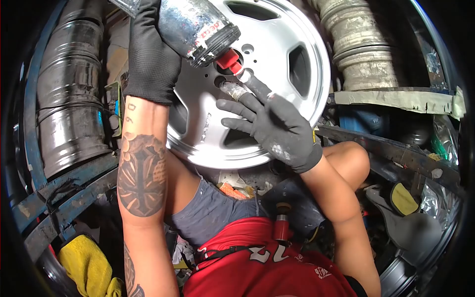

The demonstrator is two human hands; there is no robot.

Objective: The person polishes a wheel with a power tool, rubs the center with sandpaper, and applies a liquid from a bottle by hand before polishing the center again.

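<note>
My left hand (153,62), in a black glove, is wrapped around a dark, smeared bottle (193,24) tipped downward. Its red nozzle (229,61) points at my right hand (284,128). That hand wears a dark glove and is open, palm up, with its fingers stretched out. White paste (234,90) coats a couple of its fingertips, right by the nozzle. Beneath both hands a silver alloy wheel (277,34) faces up, between my legs. The bottle and gloved fingers hide part of its hub.
Stacked wheels stand on the left (69,99) and right (363,44). Blue metal rails (37,148) run along the left side. A yellow cloth (89,265) lies at lower left. A red-handled tool (281,227) is near my waist, and a grey wheel (398,277) sits at lower right.
</note>
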